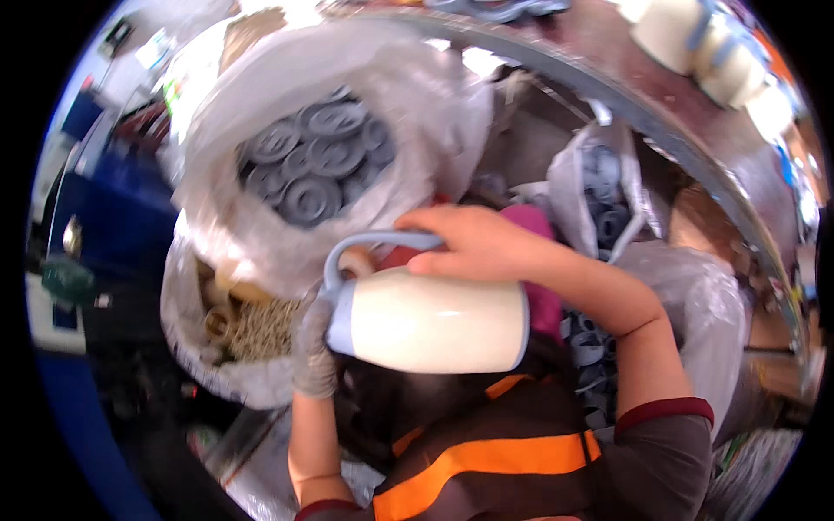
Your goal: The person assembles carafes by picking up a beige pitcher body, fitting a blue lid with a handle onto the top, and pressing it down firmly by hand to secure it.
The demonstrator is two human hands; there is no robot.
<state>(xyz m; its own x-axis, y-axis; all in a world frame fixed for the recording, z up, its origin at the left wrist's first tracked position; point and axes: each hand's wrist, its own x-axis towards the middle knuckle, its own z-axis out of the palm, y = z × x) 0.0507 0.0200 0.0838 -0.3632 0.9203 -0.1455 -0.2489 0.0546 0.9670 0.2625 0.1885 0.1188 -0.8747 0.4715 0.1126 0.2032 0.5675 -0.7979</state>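
A cream jug (439,323) with a blue-grey rim, base ring and curved handle lies sideways in front of my chest. My left hand (314,349), in a thin greyish glove, grips it at the blue-grey rim end; some of its fingers are hidden behind the jug. My bare right hand (476,245) is closed about the free-looking end of the handle (365,239), with the thumb against the body. Whether the handle's end is joined to the body is hidden by those fingers.
Beyond the jug stands a plastic-lined sack (434,130) of round grey parts (314,156). Below it, another sack (187,334) holds small beige pieces (261,330). At right are a bag of grey parts (604,187) and a metal-edged table (695,161) bearing cream jugs (673,39).
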